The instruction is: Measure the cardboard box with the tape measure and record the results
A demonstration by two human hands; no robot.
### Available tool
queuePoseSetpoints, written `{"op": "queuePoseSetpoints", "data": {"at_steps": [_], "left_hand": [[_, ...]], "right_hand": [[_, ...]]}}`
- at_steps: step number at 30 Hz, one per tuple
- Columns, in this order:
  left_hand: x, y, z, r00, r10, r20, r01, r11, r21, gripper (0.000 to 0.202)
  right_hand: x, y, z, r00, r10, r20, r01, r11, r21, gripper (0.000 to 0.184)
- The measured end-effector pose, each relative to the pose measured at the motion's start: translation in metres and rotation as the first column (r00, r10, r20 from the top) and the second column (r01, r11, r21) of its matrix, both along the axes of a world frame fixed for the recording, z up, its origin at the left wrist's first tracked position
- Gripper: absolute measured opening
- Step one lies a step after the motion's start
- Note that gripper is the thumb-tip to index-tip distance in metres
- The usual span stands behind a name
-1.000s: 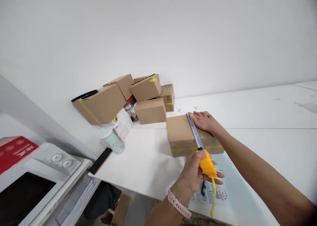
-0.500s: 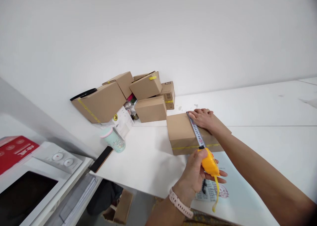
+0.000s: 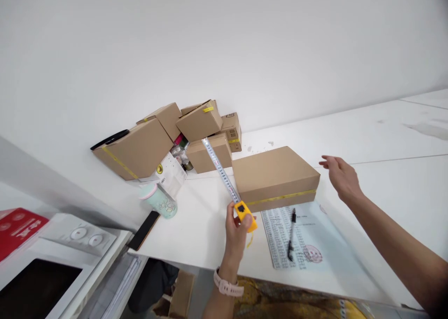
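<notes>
My left hand (image 3: 235, 230) grips a yellow tape measure (image 3: 245, 215) just left of a flat cardboard box (image 3: 273, 174) with a yellow tape band. The tape's blade (image 3: 220, 169) sticks out up and to the left, past the box's left side. My right hand (image 3: 342, 178) hovers with fingers spread to the right of the box, touching nothing. In front of the box lies a printed sheet (image 3: 304, 237) with a black pen (image 3: 291, 234) on it.
A pile of cardboard boxes (image 3: 168, 137) leans against the wall at the back left, black scissors (image 3: 109, 138) on the largest. A mint cup (image 3: 158, 199) and a black phone (image 3: 143, 229) sit near the white table's (image 3: 385, 137) left edge. A white appliance (image 3: 52, 267) stands lower left.
My right hand let go of the tape's end and lifted off the box to the right. My left hand swung the tape measure left, off the box top.
</notes>
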State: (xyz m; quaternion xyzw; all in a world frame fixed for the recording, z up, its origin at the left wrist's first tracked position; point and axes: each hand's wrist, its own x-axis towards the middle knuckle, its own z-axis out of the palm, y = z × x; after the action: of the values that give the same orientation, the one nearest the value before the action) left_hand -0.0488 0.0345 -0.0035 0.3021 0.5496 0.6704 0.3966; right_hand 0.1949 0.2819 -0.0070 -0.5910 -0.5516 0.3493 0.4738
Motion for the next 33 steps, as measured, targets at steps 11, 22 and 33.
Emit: {"op": "queuePoseSetpoints", "data": {"at_steps": [11,22,33], "left_hand": [[-0.052,0.050,0.043,0.993,-0.115,-0.004,0.115,0.991,0.065,0.066],[0.000,0.026,0.036,0.943,-0.334,0.010,0.333,0.941,0.060,0.064],[0.047,0.011,-0.004,0.802,-0.566,0.189,0.583,0.811,-0.044,0.061]], "right_hand": [[-0.018,-0.024,0.045,0.959,0.242,0.149,-0.261,0.957,0.129,0.076],[-0.042,0.009,0.056,0.961,0.174,0.215,-0.211,0.963,0.165,0.056],[-0.052,0.007,0.062,0.809,0.059,0.585,-0.379,0.813,0.441,0.052]]}}
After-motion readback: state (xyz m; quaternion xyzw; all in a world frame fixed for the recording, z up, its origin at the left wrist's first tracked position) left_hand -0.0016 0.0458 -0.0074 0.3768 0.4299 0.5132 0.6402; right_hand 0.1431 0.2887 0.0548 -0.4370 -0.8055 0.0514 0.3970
